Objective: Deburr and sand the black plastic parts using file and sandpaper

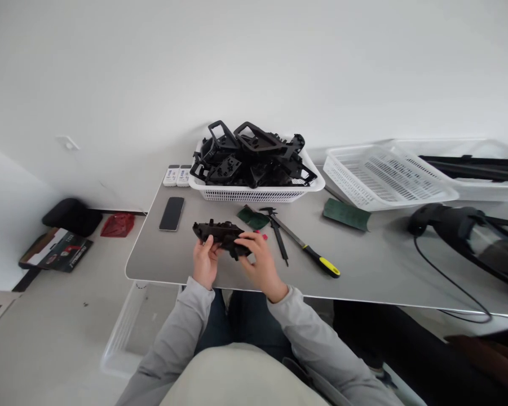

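Note:
A black moulded plastic part (217, 231) is held over the front of the table between my two hands. My left hand (205, 262) grips its left end, thumb on the near side. The fingers of my right hand (260, 260) close round its right end and hide some of it. Just beyond lie a piece of dark green sandpaper (252, 219) and black calipers (279, 237). To the right rests a file (317, 256) with a black and yellow handle. Behind them a white basket (254, 195) is heaped with similar black plastic parts (257, 158).
A phone (171, 213) and two small white boxes (176, 175) sit at the left. A green sandpaper sheet (347, 214) lies before another white basket (389, 197). At far right is a black object with a cable (444, 273). A clear bin (131, 332) stands below the table's left end.

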The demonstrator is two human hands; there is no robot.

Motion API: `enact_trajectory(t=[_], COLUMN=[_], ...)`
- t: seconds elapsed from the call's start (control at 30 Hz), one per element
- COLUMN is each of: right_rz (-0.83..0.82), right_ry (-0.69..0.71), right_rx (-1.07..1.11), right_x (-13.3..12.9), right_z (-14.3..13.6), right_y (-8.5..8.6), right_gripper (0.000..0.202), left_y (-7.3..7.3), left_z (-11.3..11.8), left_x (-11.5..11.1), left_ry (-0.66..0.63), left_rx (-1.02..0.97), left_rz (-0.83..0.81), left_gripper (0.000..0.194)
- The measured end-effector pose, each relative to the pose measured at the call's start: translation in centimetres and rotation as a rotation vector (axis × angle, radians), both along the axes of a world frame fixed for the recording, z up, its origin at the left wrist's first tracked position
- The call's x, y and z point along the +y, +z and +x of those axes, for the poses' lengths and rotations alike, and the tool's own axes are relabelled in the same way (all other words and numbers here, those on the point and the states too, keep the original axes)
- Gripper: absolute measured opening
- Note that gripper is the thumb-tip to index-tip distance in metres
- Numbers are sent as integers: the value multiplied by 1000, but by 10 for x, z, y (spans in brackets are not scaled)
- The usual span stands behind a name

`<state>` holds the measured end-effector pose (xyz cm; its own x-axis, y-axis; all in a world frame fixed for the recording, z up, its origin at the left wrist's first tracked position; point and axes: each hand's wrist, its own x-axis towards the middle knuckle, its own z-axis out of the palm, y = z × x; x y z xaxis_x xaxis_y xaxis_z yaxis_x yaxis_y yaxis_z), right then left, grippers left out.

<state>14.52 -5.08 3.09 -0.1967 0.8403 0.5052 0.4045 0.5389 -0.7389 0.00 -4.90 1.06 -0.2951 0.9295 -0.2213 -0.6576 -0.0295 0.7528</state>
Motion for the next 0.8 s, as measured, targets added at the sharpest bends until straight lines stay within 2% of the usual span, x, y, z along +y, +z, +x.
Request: enact_trajectory(t=[0.07, 0.13, 0.23, 0.3, 0.4, 0.5, 0.57, 0.7, 0.8], right_rz=[21, 18, -14, -9, 19, 12, -15, -240, -471], right_ry=[25, -65, -226, -272, -182, -48, -94, -301, -208], right_rx=[-129, -159, -80, 10, 56, -51, -37, 214, 494], right_x=[2, 9, 18, 18, 11, 9, 15, 33, 37], right_z=[0, 8, 24, 27, 15, 4, 8, 29, 30], right_y=[-7, -13, -14, -11, -6, -9, -16, -33, -40], right_gripper=[32, 33, 24, 22, 28, 31, 28, 20, 24], left_y=[-2, -3, -4, -4, -5, -6, -7, -11, -14], left_z=[-4, -12, -23, -24, -17, -14, -17, -30, -33], left_x=[1, 2, 4, 4, 4, 5, 6, 8, 10], left_ry=[26, 83, 142, 131, 80, 62, 77, 90, 48], left_rx=[15, 6, -35, -53, -38, -13, -15, -49, -98], left_rz=[-1, -5, -14, -10, -5, 4, 12, 0, -15], left_gripper=[32, 29, 23, 22, 24, 27, 26, 20, 14])
